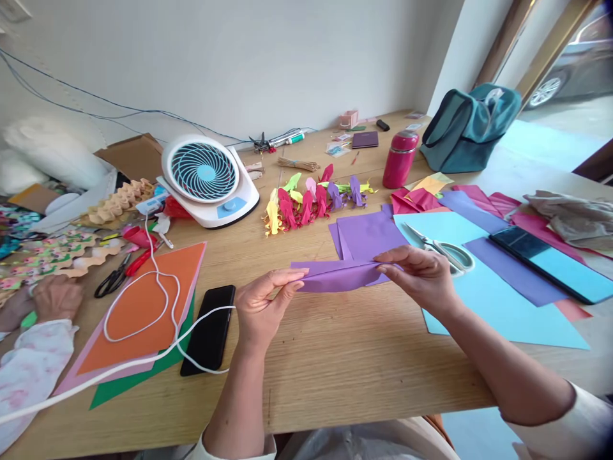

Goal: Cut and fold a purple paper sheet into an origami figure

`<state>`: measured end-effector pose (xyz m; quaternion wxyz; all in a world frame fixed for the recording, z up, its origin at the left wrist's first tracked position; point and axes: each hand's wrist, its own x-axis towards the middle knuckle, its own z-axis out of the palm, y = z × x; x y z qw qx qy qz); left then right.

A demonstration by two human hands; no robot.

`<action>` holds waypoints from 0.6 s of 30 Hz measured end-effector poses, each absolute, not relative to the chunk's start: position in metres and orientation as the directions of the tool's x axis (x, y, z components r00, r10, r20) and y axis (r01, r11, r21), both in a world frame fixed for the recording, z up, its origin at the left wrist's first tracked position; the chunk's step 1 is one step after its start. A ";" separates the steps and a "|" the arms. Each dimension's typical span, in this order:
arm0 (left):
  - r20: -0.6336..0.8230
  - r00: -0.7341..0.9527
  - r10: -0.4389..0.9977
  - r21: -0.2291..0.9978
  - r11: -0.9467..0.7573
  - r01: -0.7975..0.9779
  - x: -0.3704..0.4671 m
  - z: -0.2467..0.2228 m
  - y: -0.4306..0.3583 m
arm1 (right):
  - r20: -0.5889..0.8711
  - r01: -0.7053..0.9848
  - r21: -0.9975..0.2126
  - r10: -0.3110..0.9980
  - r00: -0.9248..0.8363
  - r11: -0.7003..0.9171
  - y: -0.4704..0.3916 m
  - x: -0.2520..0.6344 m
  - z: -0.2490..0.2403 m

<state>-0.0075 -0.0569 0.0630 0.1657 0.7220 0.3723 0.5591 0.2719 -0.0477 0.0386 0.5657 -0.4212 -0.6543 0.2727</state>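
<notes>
A folded strip of purple paper [340, 276] is stretched between my two hands above the wooden table. My left hand [268, 300] pinches its left end between thumb and fingers. The right end sits between the thumb and fingers of my right hand [419, 271]. Just behind the strip lie square sheets of purple paper [368, 233]. Scissors with pale handles [453, 255] rest on a light blue sheet [498, 326], close to my right hand. Left of my left hand is a black phone [209, 329].
A white fan [205, 172] stands at the back left, with folded paper flowers [306, 204] beside it. A pink bottle [400, 160] and teal bag [469, 128] stand at the back right. A white cable [119, 367] crosses the left side, near another person's hand [57, 297].
</notes>
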 end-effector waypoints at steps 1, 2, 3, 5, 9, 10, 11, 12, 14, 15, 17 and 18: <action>0.678 0.096 0.729 0.664 -0.663 0.347 -0.008 0.063 -0.057 | 0.503 0.234 -0.839 0.864 -0.010 0.491 -0.048 0.272 0.039; 0.670 0.097 0.736 0.672 -0.657 0.342 -0.008 0.062 -0.056 | 0.496 0.226 -0.845 0.868 -0.014 0.485 -0.048 0.272 0.039; 0.663 0.099 0.742 0.680 -0.652 0.337 -0.009 0.062 -0.056 | 0.486 0.219 -0.851 0.874 -0.019 0.478 -0.047 0.272 0.040; 0.651 0.102 0.752 0.692 -0.643 0.327 -0.009 0.061 -0.056 | 0.469 0.204 -0.862 0.883 -0.026 0.464 -0.047 0.271 0.041; 0.640 0.099 0.762 0.705 -0.634 0.317 -0.009 0.061 -0.056 | 0.446 0.126 -0.886 0.895 -0.033 0.446 -0.045 0.269 0.043; 0.640 0.103 0.761 0.706 -0.636 0.313 -0.009 0.060 -0.056 | 0.435 0.105 -0.894 0.900 -0.031 0.436 -0.045 0.268 0.043; 0.642 0.107 0.759 0.705 -0.639 0.307 -0.009 0.060 -0.055 | 0.423 0.087 -0.901 0.906 -0.029 0.424 -0.044 0.268 0.043; 0.643 0.111 0.757 0.704 -0.642 0.303 -0.009 0.060 -0.055 | 0.410 0.071 -0.909 0.912 -0.025 0.411 -0.044 0.268 0.043; 0.644 0.118 0.756 0.701 -0.645 0.305 -0.009 0.060 -0.055 | 0.393 0.038 -0.919 0.920 -0.015 0.393 -0.042 0.267 0.043; 0.644 0.120 0.756 0.699 -0.645 0.310 -0.009 0.059 -0.055 | 0.390 0.020 -0.920 0.921 -0.011 0.390 -0.042 0.266 0.043; 0.645 0.122 0.754 0.694 -0.645 0.319 -0.009 0.059 -0.055 | 0.389 -0.005 -0.921 0.921 -0.006 0.389 -0.041 0.266 0.043; 0.647 0.124 0.753 0.693 -0.648 0.318 -0.009 0.059 -0.055 | 0.388 -0.009 -0.921 0.922 -0.006 0.388 -0.041 0.266 0.043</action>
